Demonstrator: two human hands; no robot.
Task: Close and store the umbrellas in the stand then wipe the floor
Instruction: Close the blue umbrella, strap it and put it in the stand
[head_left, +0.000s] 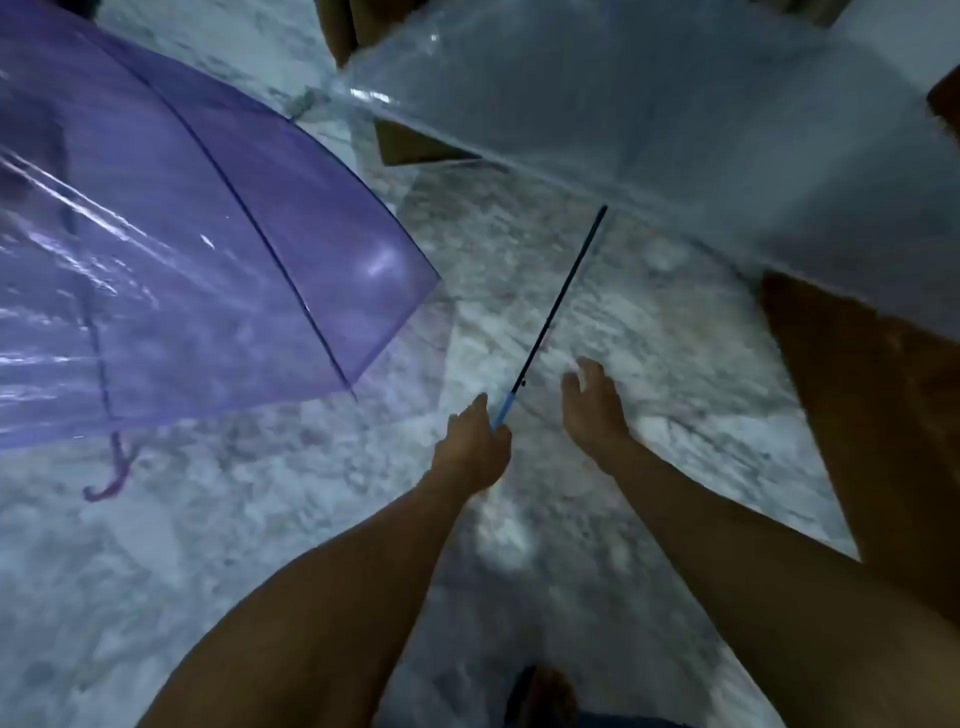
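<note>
Two open umbrellas fill the upper half of the frame. The purple umbrella (171, 228) takes the left side, its translucent canopy spread wide and lying on the floor (260, 519), with its curved purple handle (111, 480) poking out below the canopy at the lower left. The clear umbrella (675, 119) spans the upper right, its canopy open and blurred; a thin dark shaft (561, 301) runs from under that canopy down toward the centre of the frame, ending in a light blue handle (505, 410).

The left hand (475, 452), at centre frame, grips the blue handle, fingers curled round its lower end. The right hand (592, 405) hovers just beside the shaft to its right, fingers loosely spread and slightly bent, holding nothing and not touching the umbrella. Both bare forearms reach up from the bottom edge.

The floor is pale, mottled stone tile, with a glossy patch near the centre below the hands. Brown wooden furniture (872, 415) stands along the right edge, and more brown wood (410, 145) shows at top centre behind the clear canopy. The picture does not show an umbrella stand that I can tell.
</note>
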